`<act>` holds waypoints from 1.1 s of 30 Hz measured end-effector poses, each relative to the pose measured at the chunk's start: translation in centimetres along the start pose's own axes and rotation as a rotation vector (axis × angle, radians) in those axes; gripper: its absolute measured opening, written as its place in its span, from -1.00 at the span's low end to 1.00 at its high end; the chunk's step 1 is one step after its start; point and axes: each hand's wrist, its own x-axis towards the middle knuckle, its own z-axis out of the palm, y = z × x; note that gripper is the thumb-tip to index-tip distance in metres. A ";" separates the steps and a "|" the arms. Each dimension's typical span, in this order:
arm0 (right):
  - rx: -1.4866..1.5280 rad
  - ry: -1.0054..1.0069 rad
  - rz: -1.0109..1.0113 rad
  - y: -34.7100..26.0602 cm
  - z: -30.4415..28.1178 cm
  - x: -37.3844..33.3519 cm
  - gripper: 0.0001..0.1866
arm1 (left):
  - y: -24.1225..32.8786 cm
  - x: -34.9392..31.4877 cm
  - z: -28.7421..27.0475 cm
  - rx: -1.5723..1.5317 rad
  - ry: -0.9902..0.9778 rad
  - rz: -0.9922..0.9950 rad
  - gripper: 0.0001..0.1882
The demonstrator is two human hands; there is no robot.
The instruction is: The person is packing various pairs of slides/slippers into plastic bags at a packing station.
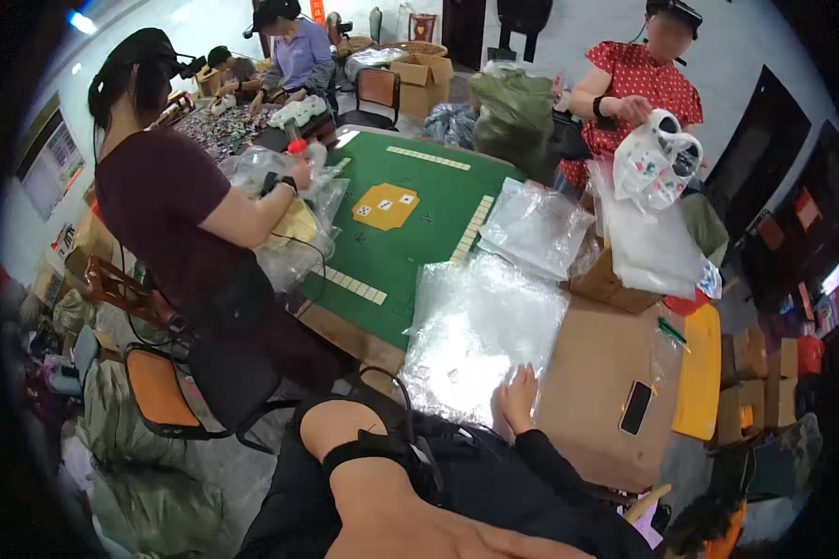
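My right hand point(517, 401) lies on a stack of clear, shiny plastic bags point(485, 326) at the near table edge, its fingers stretched out. A black sleeve covers that arm. Close to the camera at the lower edge is my left hand point(419, 529), with a black band point(368, 451) round the wrist. The back of this hand shows, but its fingers run out of the picture. A second pile of clear bags point(536, 224) lies just beyond the first. Right of my right hand, a dark-screened phone point(636, 408) rests on brown cardboard point(578, 382).
The green game table point(373, 270) carries rows of pale tiles point(475, 226) and an orange patch with dice. At left a person point(177, 186) handles clear bags; at right another point(643, 93) holds a white printed bag point(657, 163). An orange-backed chair point(168, 387) stands at left.
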 end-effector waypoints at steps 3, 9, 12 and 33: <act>0.024 0.018 -0.018 1.0 0.3 0.2 -0.35 | 1.6 1.5 -2.3 0.099 -0.172 -0.185 -0.40; 0.080 0.009 -0.037 2.2 0.2 0.1 -0.35 | 1.0 3.2 -4.2 0.216 -0.271 -0.272 -0.41; 0.095 -0.003 -0.042 2.1 0.0 -0.1 -0.34 | 0.6 3.4 -4.7 0.207 -0.296 -0.246 -0.39; -0.017 0.084 0.190 3.6 -0.5 1.8 -0.15 | -2.2 -6.2 -11.8 0.836 -0.413 -0.691 -0.45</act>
